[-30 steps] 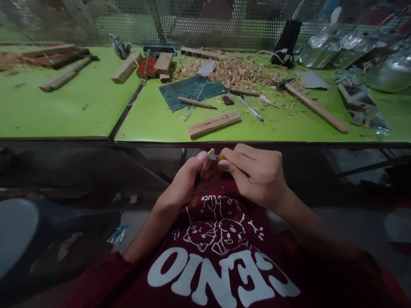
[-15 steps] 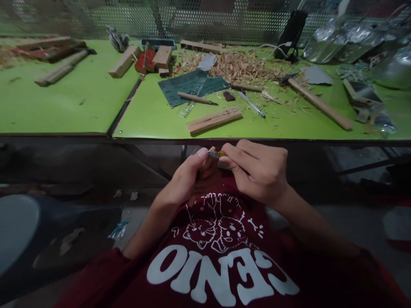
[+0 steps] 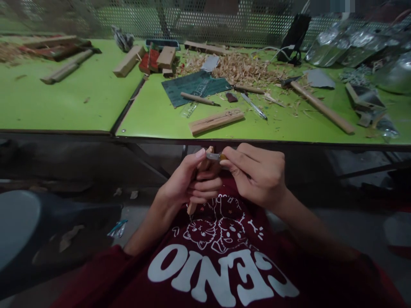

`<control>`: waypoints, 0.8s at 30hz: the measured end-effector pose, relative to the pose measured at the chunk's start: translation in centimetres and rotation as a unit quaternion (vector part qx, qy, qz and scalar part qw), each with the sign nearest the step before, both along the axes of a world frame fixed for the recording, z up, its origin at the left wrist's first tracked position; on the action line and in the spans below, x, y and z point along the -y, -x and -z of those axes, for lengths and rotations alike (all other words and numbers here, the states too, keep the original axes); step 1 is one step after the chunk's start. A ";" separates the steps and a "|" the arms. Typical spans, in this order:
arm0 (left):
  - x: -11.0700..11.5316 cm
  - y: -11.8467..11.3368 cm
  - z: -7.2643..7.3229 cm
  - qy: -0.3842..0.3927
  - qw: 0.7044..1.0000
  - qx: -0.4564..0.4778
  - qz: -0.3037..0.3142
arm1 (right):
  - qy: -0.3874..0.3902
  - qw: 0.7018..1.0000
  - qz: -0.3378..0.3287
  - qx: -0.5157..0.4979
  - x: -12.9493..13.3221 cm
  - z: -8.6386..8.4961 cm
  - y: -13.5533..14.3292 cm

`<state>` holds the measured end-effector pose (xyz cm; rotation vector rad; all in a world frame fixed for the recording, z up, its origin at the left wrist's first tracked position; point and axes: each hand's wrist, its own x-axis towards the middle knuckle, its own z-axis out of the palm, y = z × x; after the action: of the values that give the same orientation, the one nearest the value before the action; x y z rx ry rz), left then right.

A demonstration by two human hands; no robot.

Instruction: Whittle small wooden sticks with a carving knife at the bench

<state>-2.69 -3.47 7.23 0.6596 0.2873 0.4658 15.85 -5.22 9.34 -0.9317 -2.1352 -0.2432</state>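
Observation:
My left hand is closed round a slim piece of wood, whose lower end pokes out below the fingers and whose tip shows above them. In my right hand is a small knife with a yellowish handle, mostly covered by the fingers. The short metal blade lies across the upper end of the wood, close to my left thumb. Both hands are over my lap, just in front of the table edge.
On the green table lie a wood block, a carving tool, a pen and a hammer. Wood shavings are heaped behind them. Clear plastic-wrapped items stand at the back right. A stool is at left.
The wood has tilted, so more of its length and my left fingers now show. The blade stays at its upper end. The view has shifted slightly.

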 end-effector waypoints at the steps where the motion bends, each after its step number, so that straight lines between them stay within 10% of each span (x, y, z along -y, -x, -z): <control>1: 0.0 0.1 -0.1 0.012 1.000 0.005 0.010 | 0.007 1.000 -0.004 0.000 0.1 0.0 0.0; 7: -0.3 0.4 0.3 0.019 0.997 0.042 0.059 | 0.019 1.000 0.001 -0.022 0.5 -0.1 0.3; 24: 0.2 -0.3 0.6 -0.067 0.996 -0.032 -0.047 | 0.021 1.000 0.022 0.004 0.3 -0.4 0.7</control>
<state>-2.44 -3.67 6.68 0.7957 0.3512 0.5572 15.14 -5.56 9.77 -1.0048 -2.1350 -0.2258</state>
